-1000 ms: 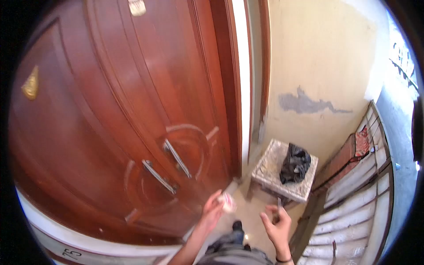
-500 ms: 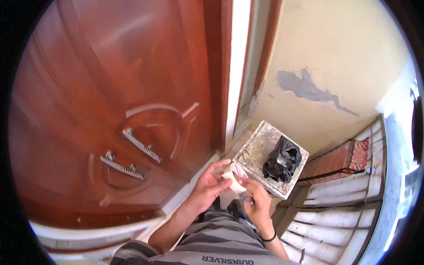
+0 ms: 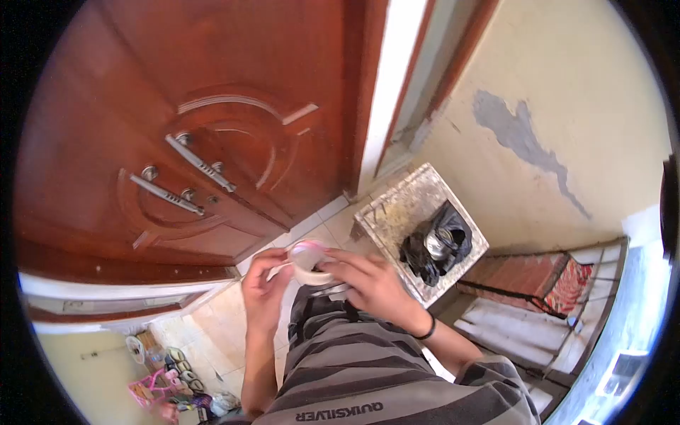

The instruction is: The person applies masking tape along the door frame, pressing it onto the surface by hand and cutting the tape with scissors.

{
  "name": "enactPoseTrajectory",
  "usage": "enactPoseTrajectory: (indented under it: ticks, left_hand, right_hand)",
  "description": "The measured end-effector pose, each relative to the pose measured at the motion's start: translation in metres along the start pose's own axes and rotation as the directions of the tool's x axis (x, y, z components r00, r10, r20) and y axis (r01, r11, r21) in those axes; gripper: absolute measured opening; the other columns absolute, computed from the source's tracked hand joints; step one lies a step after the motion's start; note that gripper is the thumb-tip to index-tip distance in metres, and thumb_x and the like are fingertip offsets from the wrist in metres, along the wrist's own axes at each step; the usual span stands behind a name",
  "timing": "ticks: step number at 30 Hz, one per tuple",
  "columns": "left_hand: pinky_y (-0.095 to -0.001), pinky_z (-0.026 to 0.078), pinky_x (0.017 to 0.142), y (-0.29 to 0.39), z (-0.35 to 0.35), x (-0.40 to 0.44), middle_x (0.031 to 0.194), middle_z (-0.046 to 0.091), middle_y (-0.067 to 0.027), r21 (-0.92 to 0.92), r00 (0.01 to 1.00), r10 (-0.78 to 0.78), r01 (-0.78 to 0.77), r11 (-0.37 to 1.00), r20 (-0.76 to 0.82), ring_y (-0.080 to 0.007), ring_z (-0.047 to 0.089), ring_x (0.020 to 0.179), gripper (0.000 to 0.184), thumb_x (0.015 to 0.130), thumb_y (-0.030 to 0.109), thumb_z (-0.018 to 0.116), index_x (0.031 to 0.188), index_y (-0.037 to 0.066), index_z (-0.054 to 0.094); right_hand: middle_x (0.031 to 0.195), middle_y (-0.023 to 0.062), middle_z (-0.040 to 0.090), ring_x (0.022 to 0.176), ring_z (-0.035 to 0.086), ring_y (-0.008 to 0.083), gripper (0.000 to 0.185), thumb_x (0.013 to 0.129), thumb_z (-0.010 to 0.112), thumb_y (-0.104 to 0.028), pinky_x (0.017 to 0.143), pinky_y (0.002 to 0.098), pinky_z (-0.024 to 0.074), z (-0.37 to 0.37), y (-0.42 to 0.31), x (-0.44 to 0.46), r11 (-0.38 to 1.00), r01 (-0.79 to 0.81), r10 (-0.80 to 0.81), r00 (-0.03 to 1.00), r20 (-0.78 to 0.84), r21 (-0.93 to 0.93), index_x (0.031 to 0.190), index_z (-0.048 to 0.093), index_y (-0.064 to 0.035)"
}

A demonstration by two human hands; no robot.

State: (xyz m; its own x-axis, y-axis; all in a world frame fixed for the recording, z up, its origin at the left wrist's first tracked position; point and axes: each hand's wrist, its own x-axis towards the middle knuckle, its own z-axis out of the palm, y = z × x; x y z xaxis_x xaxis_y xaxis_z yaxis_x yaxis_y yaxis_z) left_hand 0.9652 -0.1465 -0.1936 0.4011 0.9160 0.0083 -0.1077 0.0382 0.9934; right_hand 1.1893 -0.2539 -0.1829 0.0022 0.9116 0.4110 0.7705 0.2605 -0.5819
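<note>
A roll of pale tape (image 3: 309, 275) with a pinkish inner ring is held in front of my striped shirt. My left hand (image 3: 265, 283) grips its left side between thumb and fingers. From the right, my right hand (image 3: 372, 283) has its fingers closed on the roll's right edge, and a thin grey object (image 3: 331, 290) shows beneath them, too small to make out. A dark band circles my right wrist.
A worn square table (image 3: 386, 216) bears a black plastic bag (image 3: 439, 244) with something shiny in it. Brown double doors (image 3: 234, 163) with metal handles stand at left. Shoes (image 3: 185, 375) lie at lower left. A metal gate (image 3: 513, 329) is at right.
My right hand came to the tape roll, which my left hand was holding. The view has tilted down and turned, bringing the shoes into sight; both hands now appear further left.
</note>
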Motion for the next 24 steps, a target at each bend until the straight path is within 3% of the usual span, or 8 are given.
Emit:
enactPoseTrajectory:
  ticks: [5,7,9,12,17,21,23,24]
  left_hand:
    - [-0.0345,0.053,0.107,-0.023,-0.028,-0.038,0.139,0.065,-0.0119,0.233,0.994,-0.03,0.053,0.971,-0.103,-0.0205,0.061,0.131,0.012,0.102,0.001,0.072,0.111,0.005,0.065]
    - [-0.0348,0.053,0.108,-0.029,-0.037,-0.055,0.139,0.065,-0.0124,0.285,0.989,-0.048,0.086,0.955,-0.139,-0.0212,0.061,0.131,0.01,0.103,0.002,0.071,0.11,0.005,0.064]
    - [-0.035,0.052,0.108,-0.04,-0.047,-0.064,0.139,0.065,-0.0134,0.334,0.976,-0.05,0.12,0.935,-0.212,-0.0223,0.061,0.132,0.011,0.104,0.004,0.071,0.111,0.005,0.063]
    - [-0.0376,0.05,0.112,-0.044,-0.051,-0.07,0.138,0.067,-0.0146,0.326,0.971,-0.067,0.142,0.935,-0.231,-0.0227,0.062,0.131,0.01,0.105,0.007,0.072,0.11,0.005,0.063]
    - [-0.0391,0.046,0.115,-0.042,-0.051,-0.074,0.137,0.069,-0.0155,0.208,0.934,-0.138,0.214,0.954,-0.331,-0.022,0.063,0.129,0.011,0.105,0.011,0.072,0.109,0.006,0.064]
    - [-0.0374,0.047,0.113,-0.029,-0.054,-0.086,0.139,0.069,-0.0143,0.244,0.934,-0.082,0.174,0.954,-0.347,-0.021,0.064,0.127,0.009,0.104,0.008,0.072,0.109,0.006,0.066]
    - [-0.0367,0.049,0.111,-0.025,-0.056,-0.102,0.137,0.069,-0.0145,0.247,0.918,-0.034,0.142,0.959,-0.395,-0.0209,0.063,0.128,0.008,0.104,0.003,0.07,0.111,0.005,0.066]
    - [-0.0363,0.051,0.109,-0.025,-0.056,-0.113,0.135,0.07,-0.0144,0.224,0.906,-0.034,0.141,0.964,-0.422,-0.0209,0.064,0.127,0.008,0.104,0.002,0.069,0.11,0.005,0.066]
  right_hand:
    - [0.155,0.0091,0.057,0.099,0.075,0.0331,0.075,0.079,0.087,-0.021,0.081,0.0427,0.0633,0.017,0.001,-0.049,0.951,-0.255,0.25,0.967,0.053,0.173,0.15,0.061,-0.0161]
    - [0.147,0.0119,0.062,0.102,0.075,0.0347,0.078,0.08,0.09,-0.026,0.082,0.0414,0.0634,0.002,0.012,-0.071,0.967,-0.233,0.238,0.97,-0.044,0.104,0.15,0.059,-0.0131]
    - [0.141,0.0164,0.065,0.106,0.075,0.0377,0.082,0.081,0.092,-0.033,0.085,0.0422,0.0633,-0.027,0.024,-0.085,0.889,-0.455,0.447,0.844,-0.295,0.047,0.151,0.057,-0.0096]
    - [0.143,0.0219,0.065,0.113,0.073,0.0426,0.095,0.076,0.097,-0.042,0.089,0.0459,0.0624,-0.058,0.061,-0.115,0.717,-0.676,0.589,0.719,-0.37,-0.171,0.15,0.055,-0.0009]
    - [0.148,0.026,0.062,0.113,0.072,0.0469,0.109,0.069,0.099,-0.042,0.09,0.0516,0.0609,-0.037,0.153,-0.169,0.569,-0.732,0.649,0.679,-0.342,-0.375,0.152,0.047,0.0036]
    - [0.104,0.0279,0.077,0.104,0.073,0.0479,0.068,0.074,0.096,-0.028,0.086,0.0515,0.0595,-0.048,0.18,-0.175,0.532,-0.784,0.79,0.596,-0.146,-0.321,0.129,0.069,0.0009]
    - [0.1,0.0281,0.077,0.1,0.076,0.0445,0.049,0.078,0.094,-0.026,0.087,0.0474,0.0601,-0.058,0.182,-0.177,0.645,-0.751,0.741,0.66,-0.124,-0.142,0.114,0.076,0.0025]
    - [0.102,0.0218,0.081,0.092,0.079,0.0325,0.043,0.085,0.092,-0.021,0.086,0.0429,0.06,-0.075,0.151,-0.156,0.641,-0.767,0.761,0.642,-0.094,-0.04,0.115,0.076,0.0046]
